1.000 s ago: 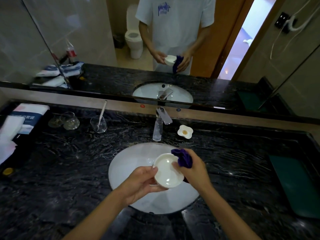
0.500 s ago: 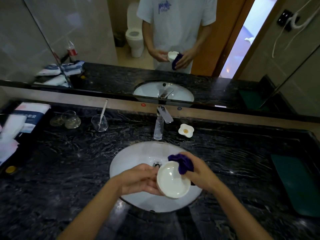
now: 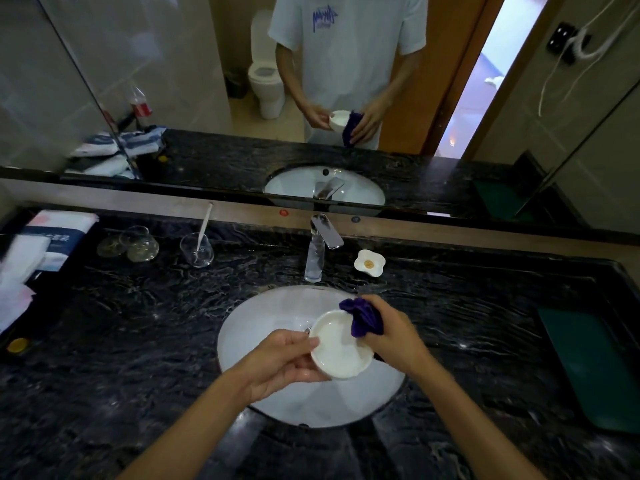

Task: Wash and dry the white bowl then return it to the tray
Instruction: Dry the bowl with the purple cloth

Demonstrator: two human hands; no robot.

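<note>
At the centre of the frame, above the sink (image 3: 242, 344), the left hand (image 3: 277, 363) is grasping the white bowl (image 3: 341, 346). The right hand (image 3: 393, 336), clutching the purple cloth (image 3: 362, 318), is now pushing it further inside than a moment ago, so drying is probably progressing; the green tray (image 3: 592, 365) is waiting at right.

The bowl (image 3: 341, 348) at centre frame looks like glossy white ceramic; the purple cloth (image 3: 363, 318) is soft and matt. The counter (image 3: 121, 323) is polished dark veined stone, the tap (image 3: 320, 247) shiny metal, the tumbler (image 3: 196, 250) at upper left clear glass.
</note>
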